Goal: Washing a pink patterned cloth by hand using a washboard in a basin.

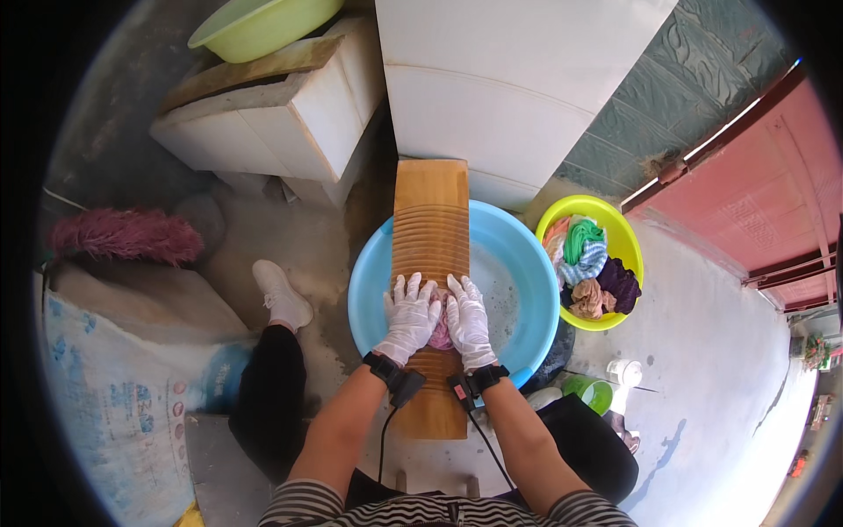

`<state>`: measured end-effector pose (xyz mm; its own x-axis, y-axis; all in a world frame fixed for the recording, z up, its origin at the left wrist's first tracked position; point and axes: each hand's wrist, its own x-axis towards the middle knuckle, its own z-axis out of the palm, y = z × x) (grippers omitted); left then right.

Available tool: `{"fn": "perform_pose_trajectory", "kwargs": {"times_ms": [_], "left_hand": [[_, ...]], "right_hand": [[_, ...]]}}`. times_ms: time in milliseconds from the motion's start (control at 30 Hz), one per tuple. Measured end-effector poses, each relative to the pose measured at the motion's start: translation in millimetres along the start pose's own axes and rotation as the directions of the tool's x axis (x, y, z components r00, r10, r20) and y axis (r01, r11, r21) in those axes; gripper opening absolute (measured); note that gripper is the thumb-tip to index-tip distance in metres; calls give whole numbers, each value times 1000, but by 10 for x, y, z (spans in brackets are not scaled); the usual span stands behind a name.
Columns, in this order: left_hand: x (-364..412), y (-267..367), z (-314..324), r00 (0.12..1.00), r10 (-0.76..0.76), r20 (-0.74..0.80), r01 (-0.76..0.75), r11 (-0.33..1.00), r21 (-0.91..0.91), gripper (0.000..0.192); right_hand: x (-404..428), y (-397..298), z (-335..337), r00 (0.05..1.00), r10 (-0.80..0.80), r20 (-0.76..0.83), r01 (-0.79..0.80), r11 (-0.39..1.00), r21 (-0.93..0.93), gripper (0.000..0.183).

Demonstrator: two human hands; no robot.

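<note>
A wooden washboard [431, 181] with ridges across it lies lengthwise over a light-blue plastic basin [537, 263]. On the board is a bunched pink cloth [440, 337], partly covered by my hands. My left hand [411, 319], in a thin white glove, presses on the cloth's left side with its fingers stretched forward. From the right, my right hand [469, 323], gloved the same way, holds the cloth against the board. Cloudy, sudsy water [497, 296] shows in the basin to the right of the board. Each wrist wears a black strapped device with a cable.
A yellow basin [635, 247] of several crumpled garments stands to the right. Nearer me are a green container [596, 394] and a white tub [624, 373]. A white panel [487, 99] rises behind the board. A printed sack [125, 402] and a pink duster [125, 236] are left.
</note>
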<state>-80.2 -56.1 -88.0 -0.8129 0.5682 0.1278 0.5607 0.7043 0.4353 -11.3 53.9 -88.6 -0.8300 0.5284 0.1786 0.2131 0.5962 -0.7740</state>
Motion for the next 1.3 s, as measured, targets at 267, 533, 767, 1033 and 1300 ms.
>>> {"fn": "perform_pose_trajectory", "kwargs": {"times_ms": [267,533,767,1033,1300], "left_hand": [[-478,-117,-45,911,313,268,-316,948,-36,29],[-321,152,-199,928,30,371,-40,999,20,39],[-418,-158,-5,889,252,382,-285,958,33,33],[-458,194,-367,880,90,467,-122,992,39,46],[-123,173,-25,905,192,380,-230,972,56,51]], "right_hand": [[-600,-41,22,995,-89,42,89,996,20,21],[-346,-136,-105,995,94,35,-95,994,45,41],[-462,-189,-30,989,99,107,-74,974,-215,36],[-541,-226,-135,988,154,31,-157,976,151,39],[-183,62,-31,984,163,-75,-163,987,3,35]]}}
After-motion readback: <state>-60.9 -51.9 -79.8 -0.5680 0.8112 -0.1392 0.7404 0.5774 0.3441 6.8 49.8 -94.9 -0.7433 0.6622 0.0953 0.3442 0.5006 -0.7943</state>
